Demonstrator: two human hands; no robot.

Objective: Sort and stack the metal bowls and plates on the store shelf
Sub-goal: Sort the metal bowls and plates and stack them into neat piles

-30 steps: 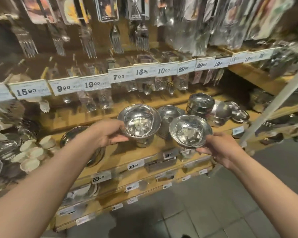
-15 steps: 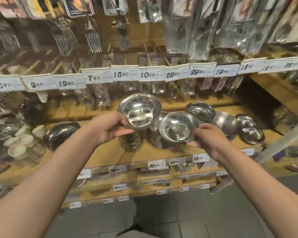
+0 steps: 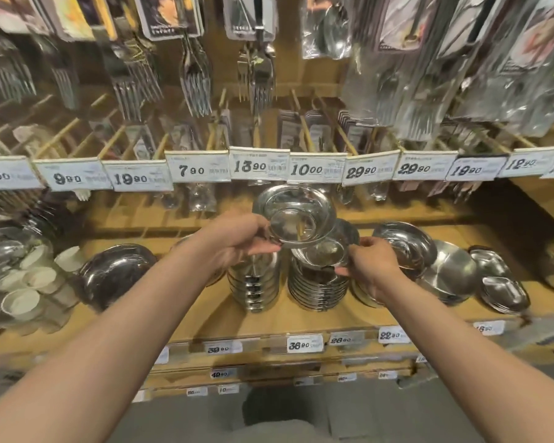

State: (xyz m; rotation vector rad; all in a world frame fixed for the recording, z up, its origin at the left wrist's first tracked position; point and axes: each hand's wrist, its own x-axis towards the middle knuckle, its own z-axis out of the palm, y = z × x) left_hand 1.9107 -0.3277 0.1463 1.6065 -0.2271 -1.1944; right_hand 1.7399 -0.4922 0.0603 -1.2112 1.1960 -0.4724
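On shelf (image 3: 269, 324): 2 bowl stacks (image 3: 317, 289) | hands: left (image 3: 240, 244) 1 bowl (image 3: 296, 215), right (image 3: 370, 266) 1 bowl (image 3: 323, 254)

- Wooden store shelving (image 3: 186, 327) in a yellowish tone fills the view, tier upon tier.
- White price tags (image 3: 199, 170) line the shelf edges.
- Packaged forks (image 3: 195, 75) and other cutlery hang from pegs along the top.
- White cups (image 3: 20, 302) crowd the left end.
- Grey tiled floor (image 3: 301, 417) lies below.
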